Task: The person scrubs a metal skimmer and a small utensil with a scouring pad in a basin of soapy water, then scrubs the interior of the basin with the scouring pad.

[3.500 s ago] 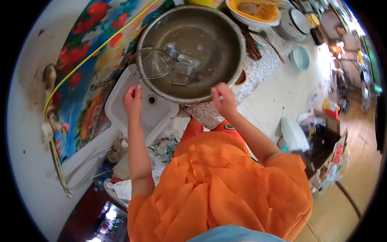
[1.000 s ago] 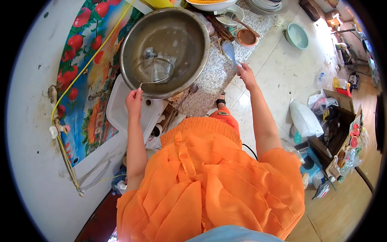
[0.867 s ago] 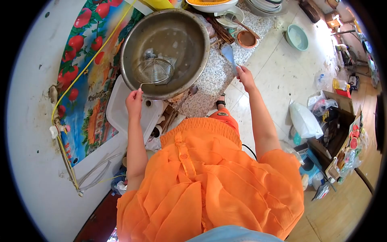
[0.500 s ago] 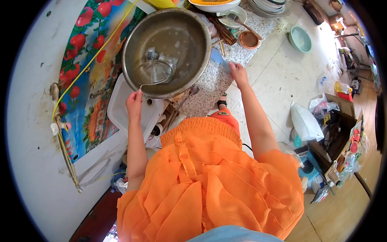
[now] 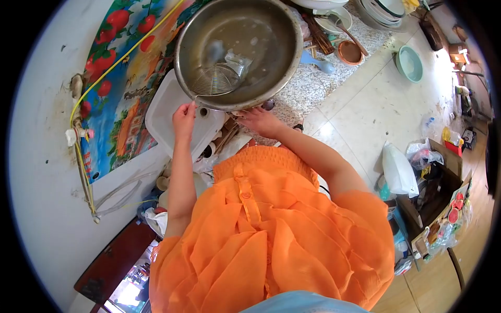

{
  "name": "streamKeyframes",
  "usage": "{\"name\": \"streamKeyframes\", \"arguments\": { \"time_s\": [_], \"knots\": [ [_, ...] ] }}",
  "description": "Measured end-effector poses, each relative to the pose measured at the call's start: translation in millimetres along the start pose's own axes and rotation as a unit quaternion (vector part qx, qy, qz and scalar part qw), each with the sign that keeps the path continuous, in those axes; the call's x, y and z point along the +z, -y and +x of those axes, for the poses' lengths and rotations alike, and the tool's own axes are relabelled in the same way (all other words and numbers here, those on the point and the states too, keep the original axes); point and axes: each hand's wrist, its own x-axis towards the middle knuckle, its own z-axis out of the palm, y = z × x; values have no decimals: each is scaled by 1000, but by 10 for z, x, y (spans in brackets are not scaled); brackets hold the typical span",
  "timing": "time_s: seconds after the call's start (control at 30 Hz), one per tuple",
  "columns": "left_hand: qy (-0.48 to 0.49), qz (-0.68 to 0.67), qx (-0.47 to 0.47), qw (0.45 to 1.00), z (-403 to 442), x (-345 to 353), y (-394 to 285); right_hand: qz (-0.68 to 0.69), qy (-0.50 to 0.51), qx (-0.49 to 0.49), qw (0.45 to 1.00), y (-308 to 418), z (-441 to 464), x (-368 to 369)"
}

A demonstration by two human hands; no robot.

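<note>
Head view: left hand [image 5: 183, 121] is gripping a round silver wire strainer [image 5: 216, 80], its mesh sitting in the wide grey metal basin [image 5: 274, 62]. Crumpled clear plastic-looking film [image 5: 238, 61] is lying there, unlifted. Right hand [image 5: 262, 122] is spreading open near the rim; pale-blue plastic paddle [image 5: 315, 62] is lying unheld.

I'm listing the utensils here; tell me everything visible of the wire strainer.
The wire strainer looks metallic and silvery, with a rounded bowl of curved wires and a thin handle. The left hand pinches the handle near the basin's rim. The bowl hangs inside the basin, next to clear plastic; contact there is unclear.
</note>
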Motion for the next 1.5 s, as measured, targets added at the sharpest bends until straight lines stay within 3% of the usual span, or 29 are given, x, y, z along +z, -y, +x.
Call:
{"name": "streamKeyframes", "arguments": {
  "time_s": [0.03, 0.13, 0.23, 0.33, 0.43, 0.53, 0.77, 0.87, 0.9, 1.0, 1.13, 1.23, 1.33, 1.5],
  "knots": [
    [-1, 3, -1, 1000, -8, -26, 7, -30, -14, -21, 999, 57, 123, 119],
    [-5, 11, -9, 1000, -13, -85, 23, 16, -62, 172, 983, 86, 484, 542],
    [5, 2, -17, 1000, -45, -179, 64, 202, -124, 159, 959, -45, 537, 665],
    [15, -2, -20, 1000, -23, -216, 123, 196, -66, 192, 959, -41, 375, 293],
    [21, 7, -19, 1000, 2, -254, 193, -43, 126, 94, 987, -116, 104, 74],
    [27, 14, -16, 999, -6, -199, 117, -144, 22, 2, 989, -348, -150, -12],
    [36, 56, 7, 998, 55, -81, 1, -5, -65, 92, 994, -396, -338, 10],
    [52, 24, 13, 998, 100, -14, -33, 48, 22, 124, 991, -245, -227, 76],
    [50, 24, 16, 998, 90, 26, -63, -6, 2, 61, 998, -243, -162, 104],
    [44, 29, 30, 998, 68, 58, -145, 23, 24, 72, 997, -190, -70, 90],
    [47, 31, 48, 997, 107, 6, -81, -78, -63, 50, 994, -208, -233, -23],
    [41, 29, 46, 998, 82, 14, 16, -34, -68, 18, 997, -178, -296, -246],
    [27, 37, 56, 997, 82, 6, 67, -3, -56, 212, 976, -279, -246, -187],
    [70, -29, 30, 997, 41, 32, 25, -94, -51, 212, 971, -374, -215, 18]
  ]
}}
